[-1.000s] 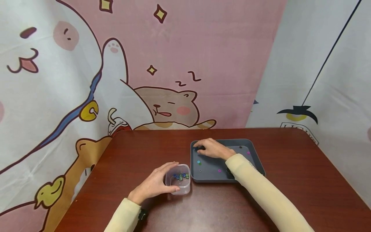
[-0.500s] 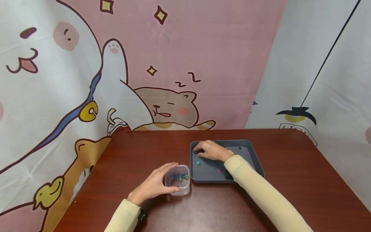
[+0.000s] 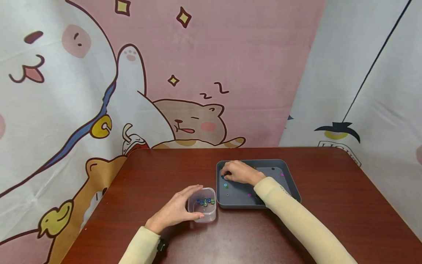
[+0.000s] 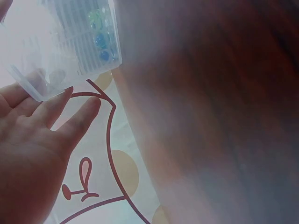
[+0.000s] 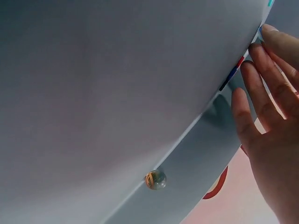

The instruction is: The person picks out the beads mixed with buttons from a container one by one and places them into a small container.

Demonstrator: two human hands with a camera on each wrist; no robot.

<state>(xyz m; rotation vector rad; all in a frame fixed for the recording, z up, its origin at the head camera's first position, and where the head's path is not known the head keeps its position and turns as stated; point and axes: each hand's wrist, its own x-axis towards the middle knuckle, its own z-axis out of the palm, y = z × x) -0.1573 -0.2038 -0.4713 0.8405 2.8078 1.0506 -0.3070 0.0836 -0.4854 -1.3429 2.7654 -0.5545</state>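
My left hand (image 3: 174,209) holds a small clear plastic container (image 3: 208,217), thumb on the near side and fingers along the far side. Several blue and green glass marbles (image 3: 205,202) lie in it. My right hand (image 3: 242,172) reaches into the grey tray (image 3: 238,187) at its far left corner. Its thumb and index fingertips come together on a small blue marble (image 5: 259,30), mostly hidden by them. In the right wrist view, the other fingers stay extended beside the tray wall. A clear marble with an orange swirl (image 5: 155,179) rests along the tray's edge.
Small pink rings (image 3: 249,195), a cyan ring (image 3: 225,185) and a dark piece (image 3: 273,169) lie scattered in the tray. Red and blue slim pieces (image 5: 232,73) sit by its wall. The tray stands right beside the container on the brown table (image 3: 165,165). A cartoon-printed cloth (image 3: 250,73) hangs behind.
My right hand has moved slightly down and nearer within the tray's left corner, its thumb and index finger closing together on the blue marble. The left hand and container have stayed put.
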